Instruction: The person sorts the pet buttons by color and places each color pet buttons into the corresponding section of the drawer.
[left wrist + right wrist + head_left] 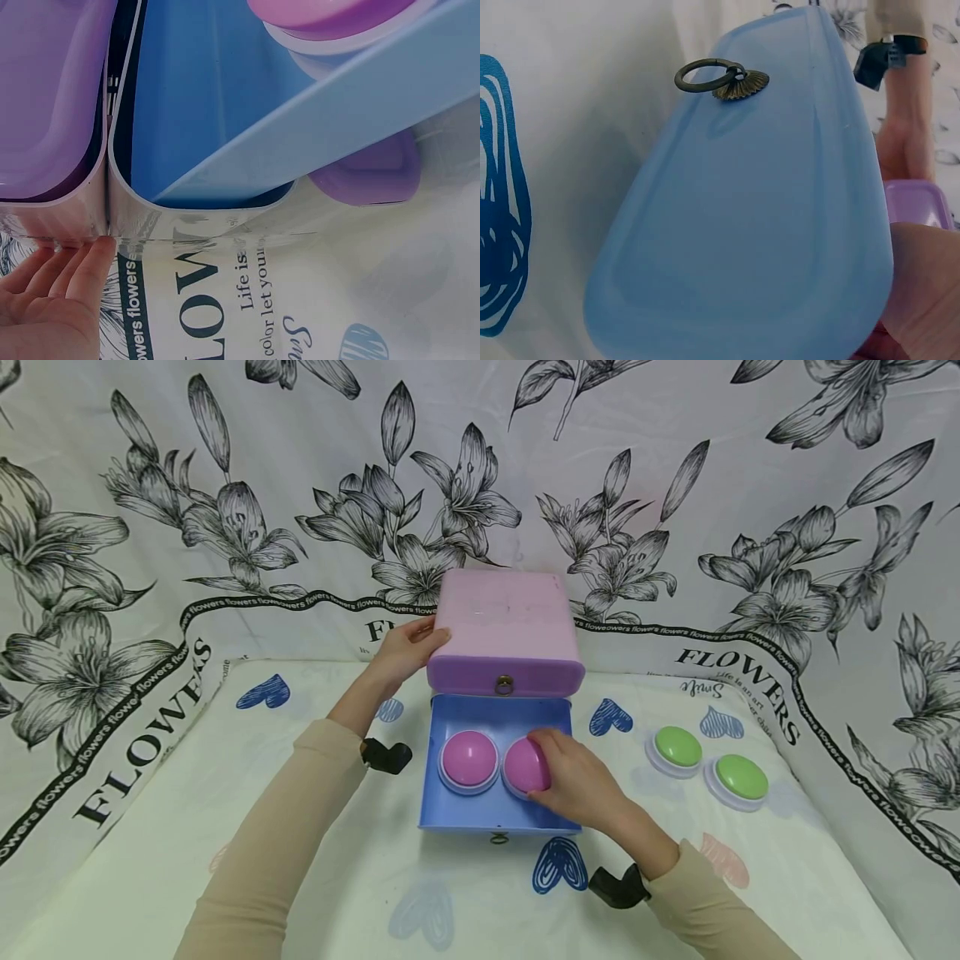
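The lower blue drawer (498, 817) of a two-tier drawer box (506, 614) is pulled out toward me. Inside it on the left sits a pink domed push button (469, 758) with a pale base. My right hand (588, 783) grips a second pink button (525, 767) in the drawer's right half, fingers and thumb around its dome. The left hand (408, 652) rests against the left side of the box's pink upper tier, its extended fingers touching the wall in the left wrist view. In the right wrist view, the drawer front (742, 202) hides most of the right hand.
Two green domed buttons (678, 747) with white bases stand on the cloth to the right of the box. The purple upper drawer (465, 677) is closed and has a small ring pull. A flower-printed cloth (637, 410) rises behind the box.
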Demonstrator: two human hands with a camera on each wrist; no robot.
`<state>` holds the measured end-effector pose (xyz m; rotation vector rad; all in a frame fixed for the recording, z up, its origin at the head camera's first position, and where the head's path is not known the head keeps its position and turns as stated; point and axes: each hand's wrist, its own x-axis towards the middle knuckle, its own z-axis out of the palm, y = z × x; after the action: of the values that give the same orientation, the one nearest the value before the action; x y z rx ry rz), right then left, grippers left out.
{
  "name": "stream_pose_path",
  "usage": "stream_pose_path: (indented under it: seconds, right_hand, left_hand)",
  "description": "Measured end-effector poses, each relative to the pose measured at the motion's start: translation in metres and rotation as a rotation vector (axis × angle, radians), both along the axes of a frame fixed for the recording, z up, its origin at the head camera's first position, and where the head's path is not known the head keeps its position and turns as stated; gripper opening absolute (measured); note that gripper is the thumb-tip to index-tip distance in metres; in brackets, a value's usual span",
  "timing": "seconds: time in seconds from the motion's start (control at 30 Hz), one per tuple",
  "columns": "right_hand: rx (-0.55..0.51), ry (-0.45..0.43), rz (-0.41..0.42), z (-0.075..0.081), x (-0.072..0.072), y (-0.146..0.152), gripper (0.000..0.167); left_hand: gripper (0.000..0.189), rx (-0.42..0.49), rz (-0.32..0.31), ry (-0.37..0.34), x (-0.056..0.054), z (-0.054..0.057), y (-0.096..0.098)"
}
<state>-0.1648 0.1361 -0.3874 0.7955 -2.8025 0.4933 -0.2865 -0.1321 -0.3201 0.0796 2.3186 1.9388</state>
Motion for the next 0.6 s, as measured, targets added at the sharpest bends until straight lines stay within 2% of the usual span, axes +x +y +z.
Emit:
stream_pose_path:
  seconds: [0.2,0.6]
  right_hand:
    - [0.030,0.006,0.004,0.0010,0.0014,-0.0008,0.076]
    - [0.085,0.083,0.067,0.0007,0.0026,-0.0001,0.079]
  left_hand:
    - [0.067,0.000,-0.001,0.000,-0.0006,-0.0004,0.0005]
    - [0.068,-0.007,0.000,-0.001,0.0001,-0.0002,-0.0003]
